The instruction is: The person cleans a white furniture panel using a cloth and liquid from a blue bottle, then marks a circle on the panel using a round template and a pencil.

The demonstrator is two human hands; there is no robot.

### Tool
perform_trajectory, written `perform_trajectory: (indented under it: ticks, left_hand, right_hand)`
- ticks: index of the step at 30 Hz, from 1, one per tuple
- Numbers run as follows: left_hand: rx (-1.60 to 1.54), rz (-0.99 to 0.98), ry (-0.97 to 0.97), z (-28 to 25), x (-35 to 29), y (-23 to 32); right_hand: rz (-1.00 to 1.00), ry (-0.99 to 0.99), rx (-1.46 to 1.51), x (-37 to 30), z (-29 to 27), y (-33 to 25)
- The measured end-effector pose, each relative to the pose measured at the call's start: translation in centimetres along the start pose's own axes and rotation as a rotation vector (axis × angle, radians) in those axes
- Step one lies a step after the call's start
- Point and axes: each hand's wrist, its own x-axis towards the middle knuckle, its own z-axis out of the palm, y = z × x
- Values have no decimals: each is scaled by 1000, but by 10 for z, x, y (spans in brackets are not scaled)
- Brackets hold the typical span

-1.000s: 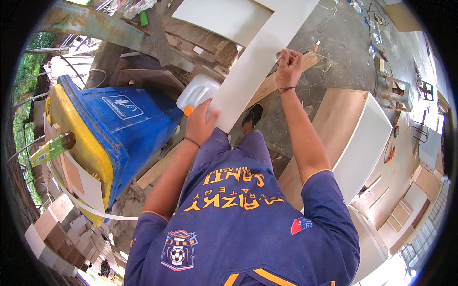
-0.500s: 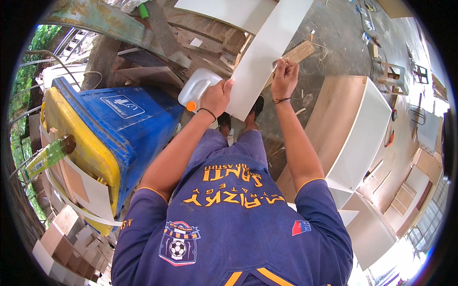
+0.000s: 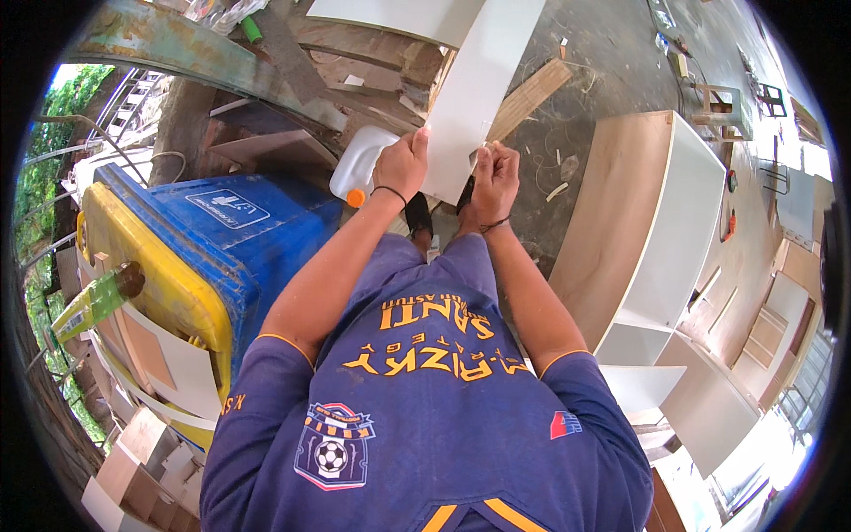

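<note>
1. Right hand (image 3: 495,182), head view, had moved toward the near end of the white panel (image 3: 474,97); its fingers were clenched, contents not discernible.
2. Left hand (image 3: 402,167) was curled at the panel's left edge; firmness of hold could not be told; the panel lay between both hands.
3. Step judged: handling the panel's edges; next move called for steadiness.
4. Capped jug (image 3: 362,164) crowded the left hand; plank (image 3: 536,97), blue bin (image 3: 244,230) and cabinet (image 3: 620,195) flanked the work.

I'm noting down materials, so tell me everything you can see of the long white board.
The board is flat, narrow and smooth-looking, perhaps laminate, with a straight near end. It slants up and rightward, its far end out of view. The left hand grips its left edge; the right hand is by its right edge, contact unclear.
</note>
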Motion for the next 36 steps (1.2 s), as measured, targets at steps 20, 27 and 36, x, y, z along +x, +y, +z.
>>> perform_trajectory:
  ticks: [20, 27, 36]
  left_hand:
    - [-66, -10, 68, 3, -1, -3]
    - [-833, -273, -39, 5, -33, -18]
    - [-1545, -689, -235, 18, -103, 42]
  right_hand:
    - [133, -178, -90, -91, -19, -16]
    - [142, 39, 49, -69, -73, -16]
    - [321, 198, 56, -52, -196, 44]
